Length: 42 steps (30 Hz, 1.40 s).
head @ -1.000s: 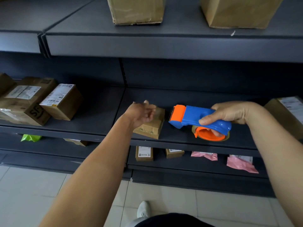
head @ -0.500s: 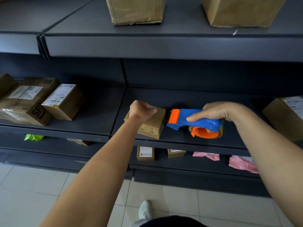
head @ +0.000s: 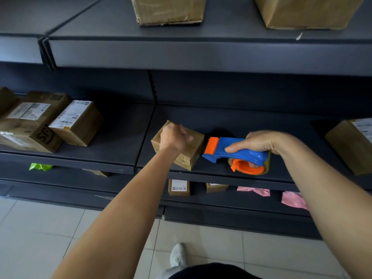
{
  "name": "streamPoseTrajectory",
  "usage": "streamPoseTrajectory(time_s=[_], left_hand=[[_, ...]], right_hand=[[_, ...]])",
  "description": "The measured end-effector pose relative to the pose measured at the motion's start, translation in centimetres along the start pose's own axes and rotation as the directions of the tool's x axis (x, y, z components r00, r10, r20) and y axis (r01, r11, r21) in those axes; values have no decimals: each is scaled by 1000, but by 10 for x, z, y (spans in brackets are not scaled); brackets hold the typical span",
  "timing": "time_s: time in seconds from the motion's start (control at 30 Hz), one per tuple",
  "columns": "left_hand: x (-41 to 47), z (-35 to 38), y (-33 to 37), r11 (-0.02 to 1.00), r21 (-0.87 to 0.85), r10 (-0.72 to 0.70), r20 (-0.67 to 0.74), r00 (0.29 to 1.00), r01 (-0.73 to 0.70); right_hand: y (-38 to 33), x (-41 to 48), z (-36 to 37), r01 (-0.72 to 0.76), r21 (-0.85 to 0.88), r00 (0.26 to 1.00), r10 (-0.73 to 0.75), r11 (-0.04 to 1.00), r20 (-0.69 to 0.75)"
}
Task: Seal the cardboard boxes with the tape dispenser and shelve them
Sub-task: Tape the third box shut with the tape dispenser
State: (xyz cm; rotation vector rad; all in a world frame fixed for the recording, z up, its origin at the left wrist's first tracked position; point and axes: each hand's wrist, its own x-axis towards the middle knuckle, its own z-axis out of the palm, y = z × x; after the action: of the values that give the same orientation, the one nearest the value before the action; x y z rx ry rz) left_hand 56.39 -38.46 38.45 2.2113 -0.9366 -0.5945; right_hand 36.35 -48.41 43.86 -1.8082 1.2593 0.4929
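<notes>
A small brown cardboard box (head: 189,154) sits near the front edge of the dark middle shelf (head: 112,158). My left hand (head: 174,137) rests on top of it with fingers curled over its upper face, gripping it. Just right of the box, my right hand (head: 261,142) holds a blue and orange tape dispenser (head: 233,153) by its handle. The orange front of the dispenser almost touches the box's right side, and its tape roll rests on the shelf.
Labelled boxes (head: 76,122) stand at the left of the middle shelf, another box (head: 354,146) at the far right. Two large boxes (head: 169,10) sit on the top shelf. Small boxes (head: 179,187) and pink bags (head: 293,199) lie on the lower shelf. Tiled floor below.
My left hand came down onto the small box and closed over its top. My right hand lowered the tape dispenser onto the shelf beside the box.
</notes>
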Motion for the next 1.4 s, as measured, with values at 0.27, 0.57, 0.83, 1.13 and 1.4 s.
streamPoseTrajectory(time_s=[0.27,0.57,0.83,1.13,1.4], left_hand=[[2,1,-5,1000,11,-4,-54,999,5],[6,2,-18,982,161,-68,-190,979,99],[13,-2,-15,974,51,-213,-133,968,221],[-9,12,-20,886,410,156,172,973,-215],[-2,8,-13,862,486,10,272,962,-146]], right_hand=[[-3,3,15,-8,59,1000,8,998,15],[-5,3,20,-4,100,1000,4,995,7],[-5,6,24,-6,115,1000,7,993,-13],[-9,5,27,-2,78,999,5,997,-37],[-6,-1,24,2,82,1000,-1,997,-20]])
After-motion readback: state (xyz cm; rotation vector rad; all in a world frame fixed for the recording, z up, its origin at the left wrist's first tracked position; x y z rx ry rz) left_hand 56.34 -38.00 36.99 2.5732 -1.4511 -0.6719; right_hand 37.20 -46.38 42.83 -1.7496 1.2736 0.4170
